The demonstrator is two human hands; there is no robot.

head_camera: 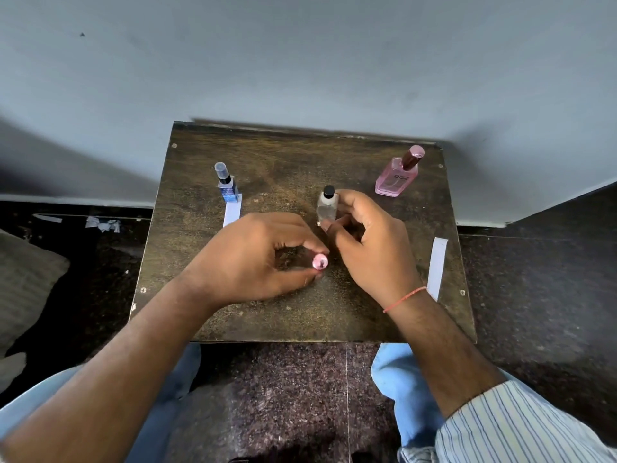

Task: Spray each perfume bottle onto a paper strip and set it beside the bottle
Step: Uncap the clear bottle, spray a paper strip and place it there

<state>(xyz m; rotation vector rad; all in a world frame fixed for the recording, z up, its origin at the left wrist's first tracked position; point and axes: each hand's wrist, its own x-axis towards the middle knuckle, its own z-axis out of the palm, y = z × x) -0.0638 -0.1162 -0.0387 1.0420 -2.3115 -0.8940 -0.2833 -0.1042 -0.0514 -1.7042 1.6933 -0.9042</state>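
A: While the right hand (367, 242) curls its fingers round the small clear glass bottle with a black spray top (326, 208), what could go wrong?

B: That bottle stands upright near the middle of the dark wooden tabletop (283, 155). It looks narrow, so a sideways nudge could tip it. The left hand (263, 259), just in front of the bottle, pinches a small round pink cap (320, 262) between thumb and fingertips; it could slip and roll away.

A: And the others?

B: Left of the clear bottle, a blue bottle with a translucent cap (226, 183) stands touching a white paper strip (232, 210). Behind and to the right, a pink rectangular bottle with a rosy metallic cap (397, 177) stands capped. Right of the clear bottle, near the table's edge, lies another white paper strip (437, 267), which I judge unused.
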